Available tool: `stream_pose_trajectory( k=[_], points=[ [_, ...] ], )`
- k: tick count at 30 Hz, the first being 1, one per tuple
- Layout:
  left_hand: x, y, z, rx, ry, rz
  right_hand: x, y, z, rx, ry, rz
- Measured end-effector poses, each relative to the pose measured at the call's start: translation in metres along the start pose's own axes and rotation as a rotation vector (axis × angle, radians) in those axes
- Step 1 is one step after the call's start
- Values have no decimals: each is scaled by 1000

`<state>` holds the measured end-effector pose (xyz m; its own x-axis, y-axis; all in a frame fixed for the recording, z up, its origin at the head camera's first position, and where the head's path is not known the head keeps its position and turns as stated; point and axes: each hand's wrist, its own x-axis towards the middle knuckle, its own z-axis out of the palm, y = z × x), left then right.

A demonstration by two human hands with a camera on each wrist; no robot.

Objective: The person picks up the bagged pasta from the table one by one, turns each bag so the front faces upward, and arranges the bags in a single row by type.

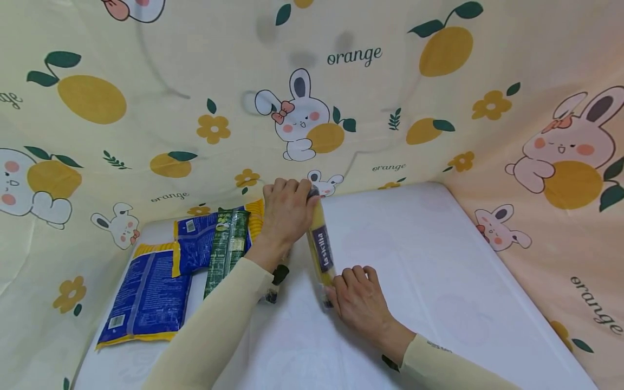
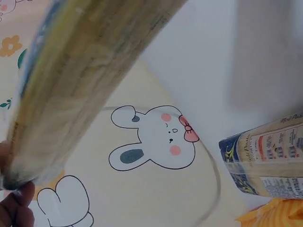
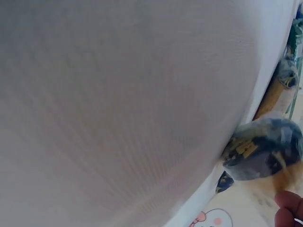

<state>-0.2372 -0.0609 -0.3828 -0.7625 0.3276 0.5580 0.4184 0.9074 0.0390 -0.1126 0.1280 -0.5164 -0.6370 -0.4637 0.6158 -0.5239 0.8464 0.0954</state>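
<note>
The pack (image 1: 322, 250), clear-wrapped and yellow with a dark "la sicilia" label, is at the centre of the head view, slanting from just above the middle down and slightly right. Whether its lower end touches the white tabletop (image 1: 414, 281) I cannot tell.

The left hand (image 1: 287, 211) has its grip closed round the upper end of the pack. The right hand (image 1: 358, 297), to the lower right of it, grasps the bottom end, thumb against the wrapping. Both arms enter from the bottom of the frame in cream sleeves (image 1: 209, 327).

In the left wrist view the pack fills the upper left, with fingertips pinching its dark end at the lower left; a tan pack (image 2: 272, 158) with a navy end shows at the right edge. In the right wrist view the pack is blurred at the right, fingertips below it.

Left of centre in the head view, a green pack (image 1: 226, 244) lies across a small blue bag (image 1: 196, 235) with yellow ends. A large blue bag (image 1: 151, 292) lies at the lower left. Behind, a cloth (image 1: 370, 103) printed with rabbits and oranges fills the upper frame.
</note>
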Motion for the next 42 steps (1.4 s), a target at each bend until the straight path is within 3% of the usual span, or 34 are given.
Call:
stream_pose_trajectory(
  k=[6,14,23,29,35,42],
  points=[
    [-4,-5,2,-72,-36,-32,-3,2,0,44,-50,27],
    [-9,-13,9,-82,-14,-39,-3,2,1,12,-139,59],
    [-12,-16,16,-133,-32,-69,8,-3,1,82,-329,179],
    [-12,-13,14,-60,-21,-91,11,-5,7,205,-347,226],
    [-12,-8,10,63,-69,-98,11,-6,9,224,-366,262],
    [-16,-22,13,67,-129,-67,11,-8,5,221,-371,254]
  ],
)
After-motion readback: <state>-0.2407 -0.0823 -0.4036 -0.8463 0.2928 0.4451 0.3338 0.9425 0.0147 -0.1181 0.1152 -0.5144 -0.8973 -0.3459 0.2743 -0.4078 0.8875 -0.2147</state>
